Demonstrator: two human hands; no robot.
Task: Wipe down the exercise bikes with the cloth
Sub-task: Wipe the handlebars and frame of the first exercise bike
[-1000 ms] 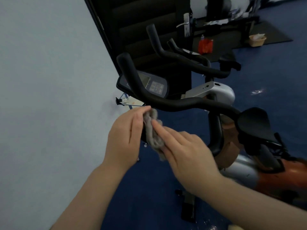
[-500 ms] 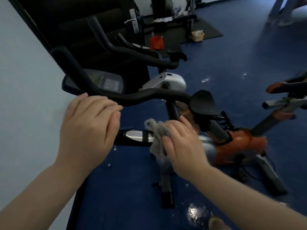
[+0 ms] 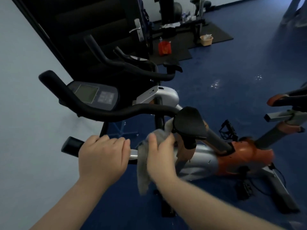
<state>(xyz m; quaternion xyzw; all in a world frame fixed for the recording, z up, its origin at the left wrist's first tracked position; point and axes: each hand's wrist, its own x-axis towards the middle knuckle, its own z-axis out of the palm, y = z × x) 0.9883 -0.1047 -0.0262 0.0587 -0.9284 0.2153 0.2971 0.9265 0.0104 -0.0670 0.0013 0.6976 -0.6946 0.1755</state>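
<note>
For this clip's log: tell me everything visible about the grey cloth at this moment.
The grey cloth looks soft and fuzzy, bunched rather than folded. The right hand grips its upper part, fingers curled over it, against the near handlebar of the exercise bike, just right of the left hand, which holds that bar. A loose tail hangs down below the hand; another bit of it shows beside the black saddle. It is blurred, so weave and dampness cannot be told.
</note>
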